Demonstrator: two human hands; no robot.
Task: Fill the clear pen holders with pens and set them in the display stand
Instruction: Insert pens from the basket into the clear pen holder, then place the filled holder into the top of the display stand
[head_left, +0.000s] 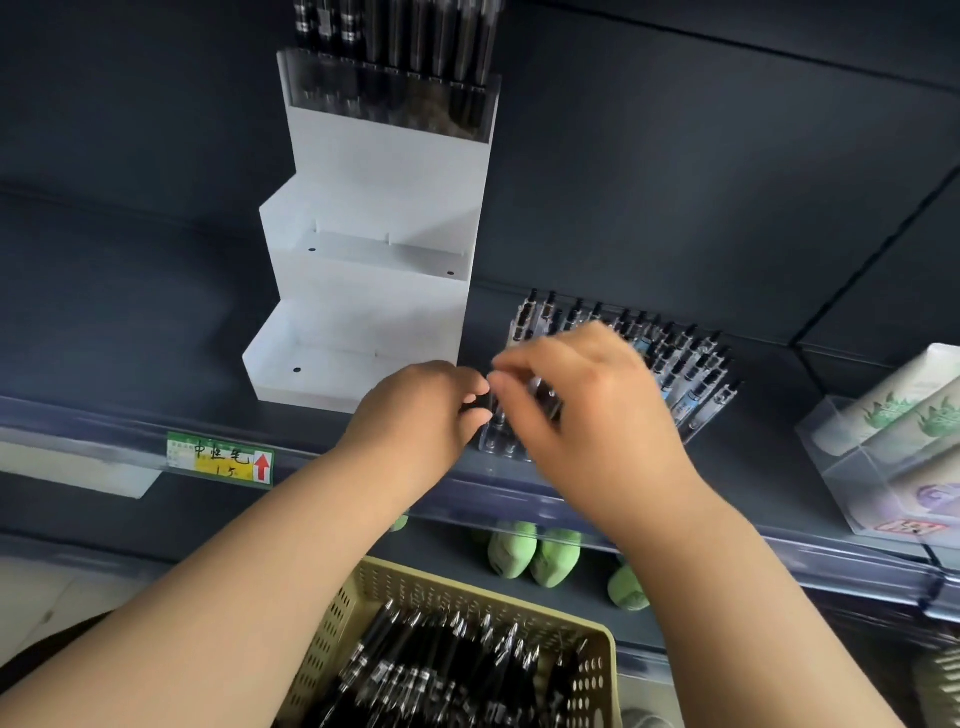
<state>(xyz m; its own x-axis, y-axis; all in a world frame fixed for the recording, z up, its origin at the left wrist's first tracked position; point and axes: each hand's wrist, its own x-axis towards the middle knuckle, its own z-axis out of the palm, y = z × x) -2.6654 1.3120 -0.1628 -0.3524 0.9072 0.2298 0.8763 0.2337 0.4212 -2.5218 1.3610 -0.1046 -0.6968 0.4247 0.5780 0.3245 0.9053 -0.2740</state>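
Findings, taken from the white stepped plastic display stand (374, 208) on the dark grey shelf (156, 312).

- The stand's top tier carried a clear plastic pen holder (389, 98) packed with upright black pens (415, 41).
- A second clear holder (496, 441) lay just right of the stand's bottom step, at the shelf's front edge, under your hands.
- Your left grip (426, 410) was clenched, its fingertips pinching a dark pen (491, 402) at that holder.
- Your right grip (587, 395) hovered bent over the same holder. It was blurred, so I cannot tell what it grasped.
- A row of black-capped pens (685, 364) lay right of the stand, beyond your right grip.
- A beige perforated basket (332, 623) of loose black pens (441, 675) sat below the stand, nearer you.
- A green-and-yellow price label (221, 460) hung below the stand's left corner.
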